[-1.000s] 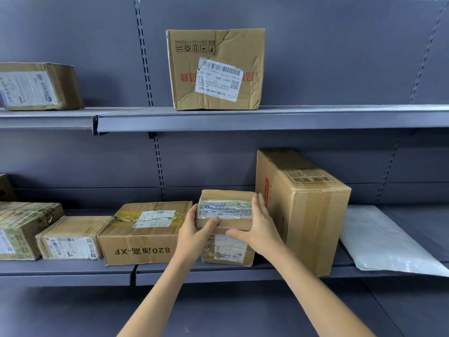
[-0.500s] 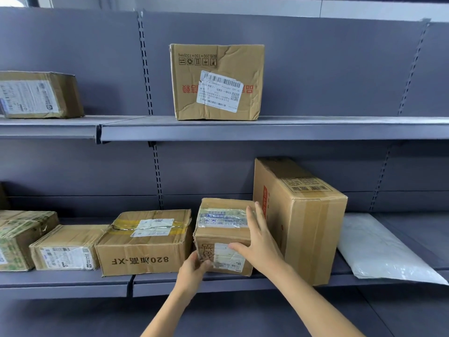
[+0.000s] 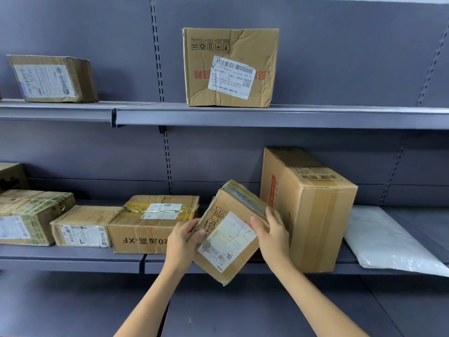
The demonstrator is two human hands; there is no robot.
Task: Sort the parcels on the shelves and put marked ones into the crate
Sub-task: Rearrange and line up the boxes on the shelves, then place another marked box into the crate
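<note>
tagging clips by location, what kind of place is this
Probably a parcel pickup point or courier sorting room: grey metal shelving holds labelled cardboard parcels, plus a white mailer bag.

A small brown cardboard parcel [image 3: 230,233] with a white shipping label on its facing side was tilted, held off the lower shelf [image 3: 73,260], between two boxes resting there.

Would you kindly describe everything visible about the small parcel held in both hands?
The small parcel is a worn brown cardboard box with dark characters, a creased white shipping label on its facing side and clear tape along its upper edge. Tilted, it hangs off the lower shelf, gripped by the left hand and right hand.
</note>
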